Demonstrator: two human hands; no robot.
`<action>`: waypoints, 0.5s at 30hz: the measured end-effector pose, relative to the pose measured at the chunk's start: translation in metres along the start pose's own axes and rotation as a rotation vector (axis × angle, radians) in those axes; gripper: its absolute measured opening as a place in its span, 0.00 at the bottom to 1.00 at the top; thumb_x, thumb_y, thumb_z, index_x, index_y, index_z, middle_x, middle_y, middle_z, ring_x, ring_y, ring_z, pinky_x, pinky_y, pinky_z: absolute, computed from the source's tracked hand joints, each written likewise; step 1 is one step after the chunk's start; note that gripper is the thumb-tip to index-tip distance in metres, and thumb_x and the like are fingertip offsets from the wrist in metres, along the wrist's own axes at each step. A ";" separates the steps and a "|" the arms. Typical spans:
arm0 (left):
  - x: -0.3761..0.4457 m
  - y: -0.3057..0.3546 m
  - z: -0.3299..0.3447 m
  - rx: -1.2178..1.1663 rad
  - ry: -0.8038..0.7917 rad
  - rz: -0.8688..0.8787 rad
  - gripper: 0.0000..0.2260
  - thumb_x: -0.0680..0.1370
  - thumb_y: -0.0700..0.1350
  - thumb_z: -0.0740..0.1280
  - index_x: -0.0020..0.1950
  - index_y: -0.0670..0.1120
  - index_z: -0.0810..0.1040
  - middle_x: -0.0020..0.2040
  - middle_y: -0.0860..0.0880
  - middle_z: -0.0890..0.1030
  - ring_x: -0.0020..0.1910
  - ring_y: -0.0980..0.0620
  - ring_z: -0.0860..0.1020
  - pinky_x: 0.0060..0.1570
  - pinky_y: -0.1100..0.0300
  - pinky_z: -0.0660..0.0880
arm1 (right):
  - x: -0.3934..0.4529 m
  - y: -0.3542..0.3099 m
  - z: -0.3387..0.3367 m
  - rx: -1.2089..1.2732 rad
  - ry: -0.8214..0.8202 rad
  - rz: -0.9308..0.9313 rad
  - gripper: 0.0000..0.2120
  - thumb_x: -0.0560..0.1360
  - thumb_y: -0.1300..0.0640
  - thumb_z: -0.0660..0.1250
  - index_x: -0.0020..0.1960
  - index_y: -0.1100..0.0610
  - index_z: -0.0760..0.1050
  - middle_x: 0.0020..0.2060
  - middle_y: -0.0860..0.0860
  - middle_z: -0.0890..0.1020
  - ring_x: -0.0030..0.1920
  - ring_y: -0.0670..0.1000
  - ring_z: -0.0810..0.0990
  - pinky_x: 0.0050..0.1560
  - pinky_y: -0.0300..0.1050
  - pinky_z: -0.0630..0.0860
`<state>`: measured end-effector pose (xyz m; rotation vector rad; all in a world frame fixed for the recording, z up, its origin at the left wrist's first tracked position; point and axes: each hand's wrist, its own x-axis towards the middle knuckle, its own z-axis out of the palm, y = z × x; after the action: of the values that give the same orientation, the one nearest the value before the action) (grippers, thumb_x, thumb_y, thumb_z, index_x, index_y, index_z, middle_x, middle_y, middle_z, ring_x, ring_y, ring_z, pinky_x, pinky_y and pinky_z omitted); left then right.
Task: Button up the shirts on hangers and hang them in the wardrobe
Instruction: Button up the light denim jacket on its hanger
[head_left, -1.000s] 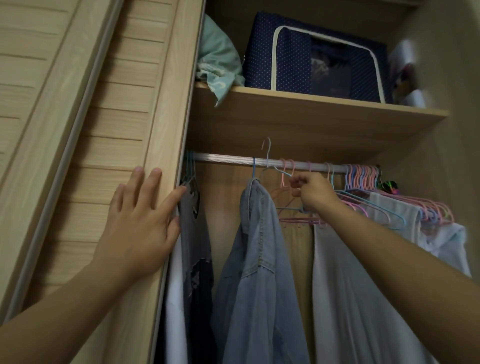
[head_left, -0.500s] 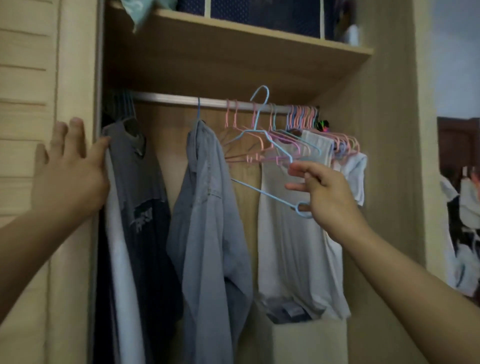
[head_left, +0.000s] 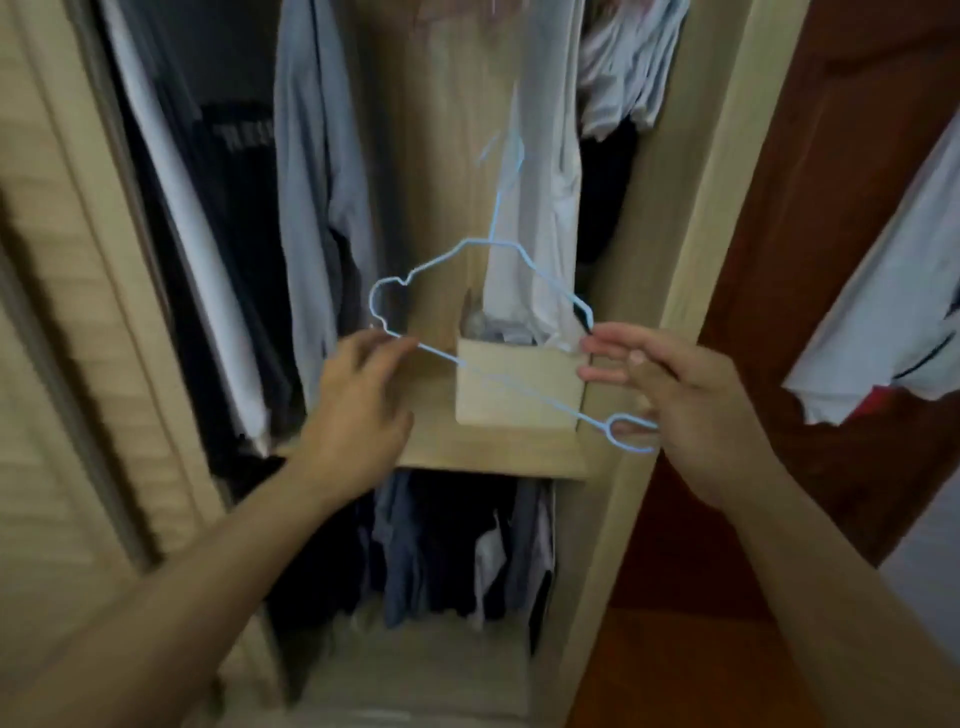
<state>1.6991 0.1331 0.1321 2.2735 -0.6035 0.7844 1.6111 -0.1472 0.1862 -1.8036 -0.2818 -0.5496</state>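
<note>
The right hand (head_left: 691, 410) pinches one end of the thin blue wire hanger (head_left: 470, 306), held bare in front of the wardrobe (head_left: 675, 234). The left hand (head_left: 358, 400) touches the other end, fingers loose. The hook could catch on the soft hanging shirts (head_left: 311, 171) and tug them.

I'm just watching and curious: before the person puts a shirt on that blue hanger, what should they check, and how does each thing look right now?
1. Blue hanger off the rail and in hand: ok.
2. Right hand grips the hanger's end: ok.
3. Left hand has a firm hold: cannot tell; its fingers touch the bottom wire, blurred.
4. Hanger bare, nothing on it: ok.
5. Hanger free of the hanging grey shirt behind it: cannot tell; the hook overlaps it.
6. Shirt to button within reach: cannot tell.
</note>
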 end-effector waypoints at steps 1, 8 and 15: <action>-0.035 0.006 0.009 -0.011 -0.043 -0.070 0.29 0.70 0.37 0.68 0.73 0.45 0.74 0.68 0.40 0.71 0.70 0.42 0.69 0.75 0.61 0.58 | -0.022 0.012 -0.005 0.052 -0.043 0.033 0.16 0.84 0.67 0.56 0.64 0.58 0.77 0.56 0.52 0.85 0.53 0.51 0.86 0.50 0.38 0.80; -0.249 0.010 -0.015 0.188 -0.133 -0.513 0.39 0.72 0.42 0.75 0.80 0.55 0.63 0.79 0.41 0.55 0.77 0.39 0.59 0.75 0.50 0.59 | -0.151 0.056 0.036 0.188 -0.420 0.309 0.15 0.83 0.64 0.57 0.66 0.57 0.76 0.57 0.49 0.86 0.54 0.51 0.86 0.49 0.37 0.79; -0.494 0.020 -0.134 0.573 -0.264 -0.815 0.62 0.61 0.64 0.80 0.83 0.60 0.41 0.83 0.38 0.50 0.81 0.34 0.53 0.74 0.35 0.58 | -0.234 0.044 0.142 0.189 -1.104 0.567 0.14 0.81 0.57 0.60 0.64 0.56 0.76 0.59 0.48 0.85 0.52 0.57 0.87 0.34 0.42 0.77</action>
<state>1.2845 0.3141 -0.1080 2.8172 0.5177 0.2539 1.4614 -0.0054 0.0006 -1.7295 -0.5067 0.8862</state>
